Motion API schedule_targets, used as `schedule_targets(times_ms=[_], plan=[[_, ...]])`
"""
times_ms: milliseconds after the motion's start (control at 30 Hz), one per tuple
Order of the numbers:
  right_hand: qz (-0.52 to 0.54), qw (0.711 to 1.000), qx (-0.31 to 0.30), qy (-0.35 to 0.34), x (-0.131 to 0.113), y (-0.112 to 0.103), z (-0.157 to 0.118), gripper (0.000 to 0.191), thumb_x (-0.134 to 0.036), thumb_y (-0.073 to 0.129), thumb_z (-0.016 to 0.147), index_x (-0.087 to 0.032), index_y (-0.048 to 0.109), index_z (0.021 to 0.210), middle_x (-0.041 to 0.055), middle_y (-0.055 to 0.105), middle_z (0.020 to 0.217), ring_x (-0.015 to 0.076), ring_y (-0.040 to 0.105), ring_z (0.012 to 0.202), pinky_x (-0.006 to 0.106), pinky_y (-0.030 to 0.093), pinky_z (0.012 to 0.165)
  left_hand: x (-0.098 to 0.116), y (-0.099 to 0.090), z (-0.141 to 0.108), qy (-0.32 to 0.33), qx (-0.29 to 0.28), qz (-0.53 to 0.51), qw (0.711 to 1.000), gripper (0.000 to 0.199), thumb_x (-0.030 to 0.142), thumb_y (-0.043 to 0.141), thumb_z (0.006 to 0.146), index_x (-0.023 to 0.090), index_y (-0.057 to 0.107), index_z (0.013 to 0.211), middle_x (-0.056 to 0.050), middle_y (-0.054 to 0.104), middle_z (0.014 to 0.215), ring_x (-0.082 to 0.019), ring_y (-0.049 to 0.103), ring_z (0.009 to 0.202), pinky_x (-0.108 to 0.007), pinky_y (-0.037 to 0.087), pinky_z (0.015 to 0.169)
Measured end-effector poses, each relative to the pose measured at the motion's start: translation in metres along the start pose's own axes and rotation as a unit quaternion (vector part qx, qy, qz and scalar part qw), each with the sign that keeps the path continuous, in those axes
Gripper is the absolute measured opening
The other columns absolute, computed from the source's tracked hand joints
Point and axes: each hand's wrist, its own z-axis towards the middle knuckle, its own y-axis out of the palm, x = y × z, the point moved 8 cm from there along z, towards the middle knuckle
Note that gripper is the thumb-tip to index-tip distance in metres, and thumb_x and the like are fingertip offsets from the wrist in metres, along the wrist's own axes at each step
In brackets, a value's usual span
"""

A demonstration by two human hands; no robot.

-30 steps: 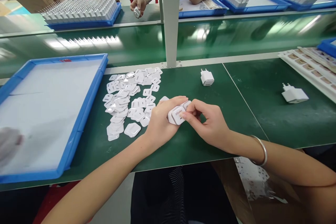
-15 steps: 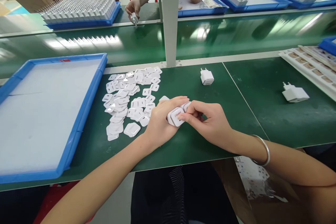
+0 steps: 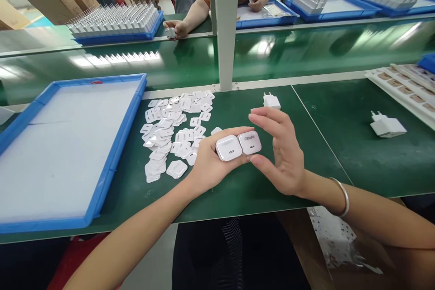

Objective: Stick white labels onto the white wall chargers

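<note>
My left hand (image 3: 210, 158) is wrapped round two white chargers held side by side, their port faces turned up toward me. The left charger (image 3: 229, 148) and the right charger (image 3: 250, 142) each show a small slot; dark lettering is readable on the right one. Beside them my right hand (image 3: 282, 154) has its thumb and fingers spread apart, thumb tip close to the right charger. Left of my hands many small white covers (image 3: 159, 140) lie loosely piled on the green table (image 3: 217, 199). Another white charger (image 3: 272, 100) stands behind my right hand.
A large blue-rimmed tray (image 3: 117, 149) lies at the left. Farther right are a charger (image 3: 388, 126) and a white tray (image 3: 401, 88). A metal post (image 3: 225, 31) rises at the back edge. Across the green channel, a person's hand (image 3: 178, 28) holds a charger beside a pin-filled tray (image 3: 115, 22).
My right hand has come off the chargers and opened. Both port faces now show, no longer partly covered by my fingers. The person's hand opposite has turned and lowered. The view has shifted slightly.
</note>
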Motion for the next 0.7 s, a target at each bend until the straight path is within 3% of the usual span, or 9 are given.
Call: schedule_targets(times_ms=[100,233,333,400,533,633,700], plan=[[0.07,0.997,-0.012,0.016,0.004,0.002,-0.001,0.062,-0.027,0.06,0.09,-0.031,0.043,0.149,0.0073,0.048,0.144,0.0324,0.043,0.139,0.057,0.042,0.114,-0.002,0.002,0.0,-0.021,-0.02,-0.047,0.998,0.045,0.02,0.088,0.072,0.022,0.074,0.114,-0.004,0.077,0.112,-0.019,0.074,0.101,-0.026,0.06,0.086],[0.191,0.968,-0.025,0.163,0.028,0.009,-0.006,0.055,-0.026,0.06,0.094,-0.035,0.043,0.145,0.0054,0.043,0.15,0.027,0.054,0.133,0.046,0.054,0.106,0.0,-0.005,0.001,-0.022,0.003,-0.09,0.996,0.045,0.02,0.089,0.07,0.021,0.074,0.113,-0.005,0.077,0.113,-0.02,0.073,0.1,-0.026,0.061,0.083],[0.246,0.935,-0.076,0.244,0.038,0.026,-0.013,0.057,-0.025,0.065,0.094,-0.033,0.044,0.146,0.0063,0.054,0.144,0.022,0.065,0.119,0.035,0.063,0.091,0.004,-0.008,0.002,0.014,0.014,-0.071,0.997,0.043,0.022,0.088,0.072,0.02,0.074,0.113,-0.006,0.075,0.113,-0.02,0.072,0.103,-0.029,0.061,0.087],[0.227,0.939,-0.077,0.246,0.041,0.029,-0.015,0.056,-0.023,0.069,0.092,-0.029,0.049,0.144,0.0063,0.062,0.137,0.0206,0.068,0.113,0.03,0.064,0.087,0.008,-0.007,0.002,0.059,0.014,-0.033,0.998,0.042,0.023,0.087,0.074,0.022,0.073,0.114,-0.007,0.073,0.117,-0.021,0.069,0.108,-0.032,0.058,0.096],[0.082,0.98,-0.032,0.181,0.043,0.017,-0.012,0.044,-0.019,0.064,0.093,-0.025,0.06,0.137,0.0051,0.067,0.133,0.0201,0.071,0.107,0.027,0.064,0.084,0.015,-0.008,-0.001,0.134,0.037,0.058,0.989,0.054,0.026,0.088,0.072,0.028,0.07,0.123,-0.006,0.064,0.125,-0.02,0.064,0.114,-0.033,0.056,0.099],[0.002,0.987,-0.046,0.151,0.043,0.013,-0.009,0.046,-0.017,0.06,0.094,-0.025,0.059,0.139,0.0055,0.068,0.131,0.0208,0.071,0.103,0.029,0.063,0.08,0.014,-0.015,0.0,0.123,0.059,0.095,0.986,0.056,0.029,0.088,0.073,0.03,0.07,0.125,-0.006,0.061,0.126,-0.019,0.064,0.108,-0.032,0.056,0.094],[0.011,0.985,-0.078,0.157,0.045,0.017,-0.009,0.051,-0.018,0.06,0.094,-0.026,0.053,0.144,0.0068,0.063,0.136,0.0217,0.069,0.106,0.032,0.062,0.082,0.008,-0.019,0.002,0.085,0.05,0.1,0.99,0.05,0.029,0.086,0.076,0.03,0.07,0.124,-0.005,0.066,0.118,-0.019,0.065,0.104,-0.033,0.055,0.092]])
